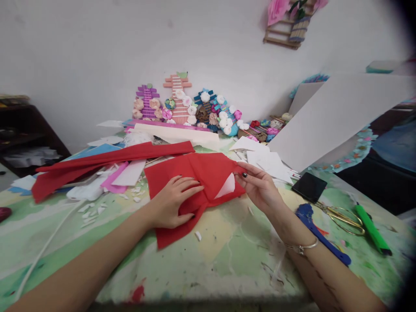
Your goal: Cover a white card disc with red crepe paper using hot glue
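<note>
A red sheet (208, 171), thin paper or cloth, lies creased on the table in front of me. My left hand (177, 201) rests on its left half, palm down with fingers spread, pressing it to the table. At the sheet's right end, my right hand (258, 184) pinches the red edge between thumb and fingers and holds it slightly raised. A white piece (226, 186) shows through the gap where the red folds over it; the rest of that piece is hidden under the red.
Left lies a long red strip (130, 152) over scraps, beside a white glue gun (89, 190). On the right are a black flat device (310, 187), gold scissors (346, 219), a blue tool (321, 236) and a green cutter (373, 227). Flower-decorated crafts (182, 102) line the wall.
</note>
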A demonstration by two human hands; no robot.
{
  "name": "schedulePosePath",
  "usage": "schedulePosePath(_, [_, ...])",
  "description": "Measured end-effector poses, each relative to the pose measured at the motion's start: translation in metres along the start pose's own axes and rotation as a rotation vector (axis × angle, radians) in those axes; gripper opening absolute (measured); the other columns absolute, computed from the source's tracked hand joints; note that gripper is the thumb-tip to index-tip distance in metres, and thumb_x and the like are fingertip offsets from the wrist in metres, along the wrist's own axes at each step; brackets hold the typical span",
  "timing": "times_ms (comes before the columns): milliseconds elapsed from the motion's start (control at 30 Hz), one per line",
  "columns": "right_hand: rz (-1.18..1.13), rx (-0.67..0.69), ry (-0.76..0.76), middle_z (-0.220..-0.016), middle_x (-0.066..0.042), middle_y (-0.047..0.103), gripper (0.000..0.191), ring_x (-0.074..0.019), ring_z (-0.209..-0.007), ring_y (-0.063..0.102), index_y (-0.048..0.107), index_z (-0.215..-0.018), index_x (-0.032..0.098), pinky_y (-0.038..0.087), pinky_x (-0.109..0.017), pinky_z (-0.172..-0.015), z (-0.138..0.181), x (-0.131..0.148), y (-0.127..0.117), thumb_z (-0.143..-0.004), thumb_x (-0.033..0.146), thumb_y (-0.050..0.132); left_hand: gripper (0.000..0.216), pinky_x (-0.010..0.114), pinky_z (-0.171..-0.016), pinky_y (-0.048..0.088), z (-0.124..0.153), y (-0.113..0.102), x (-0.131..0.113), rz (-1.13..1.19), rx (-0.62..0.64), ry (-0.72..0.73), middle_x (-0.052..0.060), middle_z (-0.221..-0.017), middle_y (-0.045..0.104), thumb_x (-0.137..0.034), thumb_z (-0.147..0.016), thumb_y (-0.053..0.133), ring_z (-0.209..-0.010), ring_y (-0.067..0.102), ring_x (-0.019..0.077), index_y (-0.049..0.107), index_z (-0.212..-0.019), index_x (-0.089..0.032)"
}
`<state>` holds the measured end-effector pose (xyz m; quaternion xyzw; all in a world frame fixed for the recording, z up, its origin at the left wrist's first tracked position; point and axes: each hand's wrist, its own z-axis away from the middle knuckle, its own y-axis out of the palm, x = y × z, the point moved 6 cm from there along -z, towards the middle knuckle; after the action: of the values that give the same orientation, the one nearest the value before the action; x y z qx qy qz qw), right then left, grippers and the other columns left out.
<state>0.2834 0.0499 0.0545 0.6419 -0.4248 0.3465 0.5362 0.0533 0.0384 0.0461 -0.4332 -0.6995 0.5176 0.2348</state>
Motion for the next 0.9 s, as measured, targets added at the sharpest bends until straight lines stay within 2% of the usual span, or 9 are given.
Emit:
schedulePosePath(167, [-0.037,0.049,-0.034,-0.107,-0.004,0.071,0.032,-0.0192,-0.103,0.063,0.072,-0.098,0.024,0.04,-0.038,-0.104,0.002,0.004,0.006,-0.067,0.015,0.072,0.067,0.054,-0.11,0.026,0.0,0.003,-0.001,-0.005,-0.014,0.024,0.012,-0.135,0.051,-0.016,-0.067,0.059,-0.126,0.044,0.0311,0.047,-0.132,-0.021])
schedulePosePath(300, [-0.059,0.059,-0.05,-0.104,-0.003,0.072,0.034,-0.0183,-0.1,0.064,0.073,-0.097,0.024,0.04,-0.038,-0.104,0.002,0.006,0.006,-0.065,0.014,0.073,0.037,0.049,-0.107,0.035,0.003,-0.003,0.01,0.031,-0.183,-0.001,0.011,-0.12,0.063,-0.014,-0.079,0.052,-0.118,0.054,0.026,0.061,-0.114,-0.019])
schedulePosePath(400, [-0.031,0.036,-0.065,-0.105,-0.003,0.072,0.035,-0.019,-0.1,0.063,0.073,-0.097,0.025,0.04,-0.039,-0.103,-0.001,0.006,0.001,-0.063,0.017,0.075,0.022,0.038,-0.099,0.047,0.005,-0.009,0.022,0.109,-0.316,-0.052,0.009,-0.109,0.069,-0.017,-0.087,0.048,-0.107,0.062,0.0206,0.066,-0.1,-0.018])
schedulePosePath(467, [0.0,0.015,-0.074,-0.107,-0.004,0.072,0.036,-0.0199,-0.099,0.063,0.074,-0.097,0.025,0.04,-0.04,-0.102,-0.003,0.005,-0.005,-0.062,0.018,0.076,0.021,0.032,-0.092,0.051,0.007,-0.012,0.028,0.141,-0.38,-0.093,0.008,-0.105,0.071,-0.018,-0.089,0.047,-0.1,0.066,0.018,0.066,-0.098,-0.017])
schedulePosePath(567, [0.055,-0.007,-0.089,-0.104,-0.004,0.073,0.036,-0.0195,-0.094,0.064,0.074,-0.096,0.025,0.041,-0.04,-0.101,-0.005,0.005,-0.009,-0.061,0.016,0.076,0.021,0.029,-0.087,0.053,0.009,-0.016,0.03,0.138,-0.433,-0.137,0.007,-0.102,0.072,-0.018,-0.089,0.047,-0.094,0.068,0.0173,0.066,-0.1,-0.017])
schedulePosePath(733, [0.085,-0.038,-0.113,-0.1,-0.003,0.074,0.033,-0.0192,-0.092,0.066,0.075,-0.094,0.025,0.043,-0.039,-0.099,-0.004,0.007,-0.007,-0.061,0.017,0.076,0.022,0.028,-0.075,0.055,0.008,-0.017,0.028,0.091,-0.438,-0.208,0.007,-0.093,0.074,-0.02,-0.088,0.047,-0.083,0.07,0.0182,0.067,-0.095,-0.016])
schedulePosePath(900, [0.148,-0.054,-0.109,-0.099,-0.004,0.074,0.035,-0.0197,-0.092,0.066,0.073,-0.098,0.024,0.046,-0.039,-0.095,-0.006,0.002,-0.012,-0.064,0.02,0.076,0.026,0.029,-0.076,0.055,0.01,-0.017,0.04,0.077,-0.484,-0.352,0.006,-0.091,0.074,-0.024,-0.088,0.044,-0.081,0.07,0.0194,0.068,-0.094,-0.016])
